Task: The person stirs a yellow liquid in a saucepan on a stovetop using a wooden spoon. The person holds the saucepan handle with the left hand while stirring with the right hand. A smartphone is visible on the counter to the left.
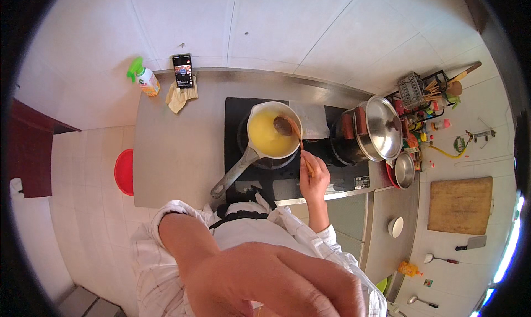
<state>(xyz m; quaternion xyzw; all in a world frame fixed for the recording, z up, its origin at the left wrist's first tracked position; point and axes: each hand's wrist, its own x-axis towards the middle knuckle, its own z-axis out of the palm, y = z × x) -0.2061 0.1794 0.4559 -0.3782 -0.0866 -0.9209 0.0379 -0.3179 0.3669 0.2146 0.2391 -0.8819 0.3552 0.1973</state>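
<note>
My right hand (314, 178) grips the handle of a wooden spoon (283, 126) at the right side of a saucepan (237, 171). The spoon's dark bowl rests in the yellow liquid (264, 135) that partly fills this light-coloured pan. Below it is a burner of the black gas hob (236, 105), and the pan's speckled grey handle points to the front left. Close to the camera, my left hand (269, 279) is raised over my torso, its fingers bent. The fingertips run out of the picture, so whether it holds anything is hidden.
A lidded steel pot (381, 128) stands on the right burner. Between the burners lies a whitish sheet (310, 120). A phone (182, 71) leans at the back left beside a yellowish cloth (177, 100) and a spray bottle (146, 80). A steel bowl (404, 170) sits right.
</note>
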